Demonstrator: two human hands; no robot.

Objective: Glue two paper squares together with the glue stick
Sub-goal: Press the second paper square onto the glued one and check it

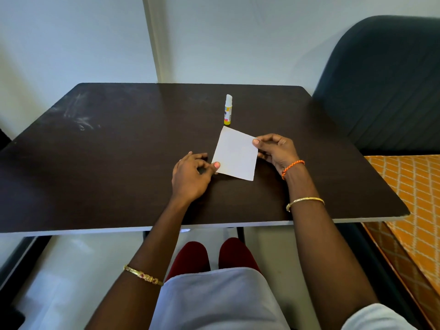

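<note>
A white paper square is held just over the dark table, turned like a diamond. I cannot tell whether it is one sheet or two stacked. My right hand pinches its right corner between thumb and fingers. My left hand pinches its left corner with the thumb on top. A yellow glue stick with a white cap stands upright on the table just beyond the paper's far corner, touched by neither hand.
The table's front edge runs above my knees. A dark chair back stands at the right, with an orange patterned cloth beside the table's right edge. A wall lies behind the table.
</note>
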